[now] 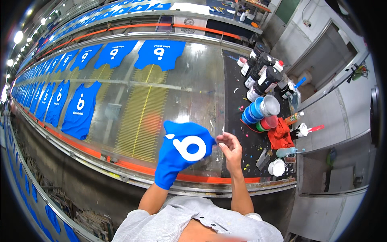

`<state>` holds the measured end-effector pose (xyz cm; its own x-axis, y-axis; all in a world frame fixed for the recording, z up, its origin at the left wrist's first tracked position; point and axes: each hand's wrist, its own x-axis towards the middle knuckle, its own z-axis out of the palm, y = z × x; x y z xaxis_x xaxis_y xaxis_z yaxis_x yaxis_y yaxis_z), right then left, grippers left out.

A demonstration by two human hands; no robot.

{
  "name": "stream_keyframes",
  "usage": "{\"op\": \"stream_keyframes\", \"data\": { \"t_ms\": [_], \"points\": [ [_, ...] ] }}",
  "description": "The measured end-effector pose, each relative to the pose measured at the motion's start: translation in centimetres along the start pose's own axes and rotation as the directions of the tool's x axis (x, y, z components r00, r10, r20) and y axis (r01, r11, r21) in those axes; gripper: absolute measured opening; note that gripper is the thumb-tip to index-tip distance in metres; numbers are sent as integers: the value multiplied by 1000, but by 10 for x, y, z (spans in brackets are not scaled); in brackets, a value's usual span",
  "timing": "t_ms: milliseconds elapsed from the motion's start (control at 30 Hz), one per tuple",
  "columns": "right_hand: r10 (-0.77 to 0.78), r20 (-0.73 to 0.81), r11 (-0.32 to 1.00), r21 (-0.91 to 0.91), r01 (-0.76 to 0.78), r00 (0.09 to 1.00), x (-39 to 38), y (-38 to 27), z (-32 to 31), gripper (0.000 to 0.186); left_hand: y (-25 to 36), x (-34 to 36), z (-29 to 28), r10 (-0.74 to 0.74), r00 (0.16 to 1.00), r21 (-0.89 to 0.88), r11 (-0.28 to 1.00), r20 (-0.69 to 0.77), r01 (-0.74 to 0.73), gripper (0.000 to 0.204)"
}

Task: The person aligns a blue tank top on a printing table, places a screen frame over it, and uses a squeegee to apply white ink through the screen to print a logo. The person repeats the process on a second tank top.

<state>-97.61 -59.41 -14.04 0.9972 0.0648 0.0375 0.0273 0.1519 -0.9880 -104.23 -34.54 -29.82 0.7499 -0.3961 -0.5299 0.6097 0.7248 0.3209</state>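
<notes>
A blue shirt piece [171, 151] with a large white print is draped over my left hand and wrist. The cloth hides the fingers of that hand; only my left forearm [153, 198] shows below it. Close to the right edge of the cloth is my right hand [230, 150], its thumb and curled fingers apart. The fingertips are slightly blurred, and whether they touch the cloth edge I cannot tell. Both hands are above the near edge of a long metal printing table [189, 97].
Two rows of blue shirt pieces [82, 111] lie on the table to the left, near yellow striped marks [141, 117]. On a black surface at right stand black ink jars [268, 78], stacked plastic bowls [269, 105], a red cloth [280, 135] and a white tub [277, 167]. An orange rail [201, 178] edges the table.
</notes>
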Motion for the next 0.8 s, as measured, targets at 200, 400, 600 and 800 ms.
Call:
{"op": "stream_keyframes", "data": {
  "t_ms": [200, 400, 600, 800],
  "points": [
    [297, 436, 955, -120, -272, 850, -20, 45, 11, 62, 88, 29, 30, 44, 984, 69, 996, 170, -56, 65],
    [436, 12, 878, 212, -429, 900, -55, 33, 87, 24, 174, 10, 30, 78, 945, 99, 988, 316, -114, 68],
    [325, -137, 924, 256, -283, 936, -102, 37, 79, 54, 83, -84, -84, -224, 926, -71, 964, 303, 257, 72],
    [248, -246, 909, -274, -313, 937, -87, 17, 81, 54, 163, -150, -86, 100, 865, -350, 932, 491, 91, 85]
  ]
}}
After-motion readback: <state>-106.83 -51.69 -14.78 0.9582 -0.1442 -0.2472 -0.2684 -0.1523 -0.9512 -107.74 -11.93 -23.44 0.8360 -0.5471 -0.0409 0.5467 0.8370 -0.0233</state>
